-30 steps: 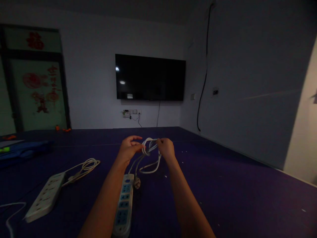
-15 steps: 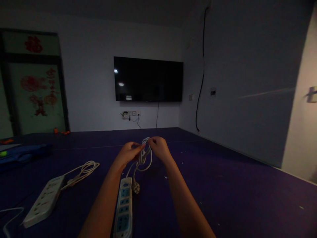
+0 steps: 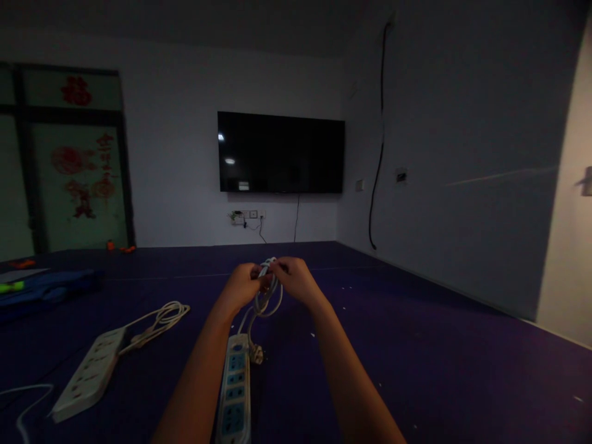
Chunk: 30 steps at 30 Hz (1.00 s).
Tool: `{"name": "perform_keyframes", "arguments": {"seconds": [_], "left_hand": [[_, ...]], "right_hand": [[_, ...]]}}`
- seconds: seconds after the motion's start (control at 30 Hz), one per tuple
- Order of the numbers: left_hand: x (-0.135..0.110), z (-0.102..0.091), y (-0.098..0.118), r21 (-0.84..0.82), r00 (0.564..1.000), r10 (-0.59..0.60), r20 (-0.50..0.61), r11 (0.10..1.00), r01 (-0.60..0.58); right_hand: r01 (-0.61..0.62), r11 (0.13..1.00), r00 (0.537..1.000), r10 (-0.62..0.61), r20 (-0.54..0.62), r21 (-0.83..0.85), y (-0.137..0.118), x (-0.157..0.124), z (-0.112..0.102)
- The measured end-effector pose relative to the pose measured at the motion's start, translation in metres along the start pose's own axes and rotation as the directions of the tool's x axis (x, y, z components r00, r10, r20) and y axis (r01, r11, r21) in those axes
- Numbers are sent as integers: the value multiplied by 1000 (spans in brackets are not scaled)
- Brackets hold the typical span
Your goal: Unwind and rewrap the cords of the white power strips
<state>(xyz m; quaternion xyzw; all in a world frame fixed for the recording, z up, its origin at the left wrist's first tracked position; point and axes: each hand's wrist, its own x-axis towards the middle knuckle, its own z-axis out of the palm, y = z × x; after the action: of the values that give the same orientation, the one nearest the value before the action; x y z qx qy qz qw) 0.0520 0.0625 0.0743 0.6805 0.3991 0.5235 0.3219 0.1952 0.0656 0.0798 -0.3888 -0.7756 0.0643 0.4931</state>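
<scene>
Both my left hand (image 3: 246,285) and my right hand (image 3: 295,279) are closed on a looped bundle of white power cord (image 3: 263,303), held up in front of me above the purple surface. My fingertips nearly meet near the top of the loops, and some of the cord is hidden behind them. Below hangs the plug (image 3: 256,354), close to the far end of a power strip (image 3: 235,391) with blue socket faces. That strip lies on the surface beside my left forearm, joined to the cord.
A second, white power strip (image 3: 90,373) with a coiled cord (image 3: 165,318) lies to the left. Blue cloth (image 3: 55,288) is farther left, and a thin white cable (image 3: 32,401) runs at the near left. Small white scraps dot the purple surface (image 3: 444,357). A television (image 3: 282,154) hangs ahead.
The view has shifted slightly. My hands have drawn closer together at the top of the cord bundle, and the left fingers now wrap farther round the loops. The plug has turned a little.
</scene>
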Motion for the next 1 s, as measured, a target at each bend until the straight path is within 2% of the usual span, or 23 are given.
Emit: {"name": "perform_keyframes", "arguments": {"seconds": [0.2, 0.37, 0.47, 0.57, 0.7, 0.8, 0.9, 1.0], "left_hand": [[4, 0, -10, 50, 1000, 7, -7, 999, -7], [0, -7, -3, 74, 1000, -12, 2, 997, 12], [-4, -15, 4, 75, 999, -41, 36, 996, 38], [-6, -21, 6, 99, 994, -82, 66, 992, 75], [-8, -29, 2, 141, 986, -131, 104, 983, 116], [-8, -38, -5, 287, 979, -163, 127, 950, 121], [-7, -43, -11, 495, 977, -171, 125, 864, 88], [-4, -39, -14, 571, 984, -151, 98, 818, 69]], "right_hand": [[-150, 985, 984, 139, -115, -90, 12, 4, 6], [-376, 918, 920, 354, -167, -126, 40, 5, 6], [-438, 893, 894, 420, -155, -108, 59, 2, 5], [-463, 884, 884, 453, -118, -71, 70, 1, 6], [-453, 891, 888, 448, -108, -27, 68, 3, 10], [-425, 905, 901, 425, -93, 15, 61, 5, 11], [-393, 917, 915, 398, -70, 66, 52, 7, 12], [-371, 920, 925, 378, -41, 122, 44, 7, 15]]}}
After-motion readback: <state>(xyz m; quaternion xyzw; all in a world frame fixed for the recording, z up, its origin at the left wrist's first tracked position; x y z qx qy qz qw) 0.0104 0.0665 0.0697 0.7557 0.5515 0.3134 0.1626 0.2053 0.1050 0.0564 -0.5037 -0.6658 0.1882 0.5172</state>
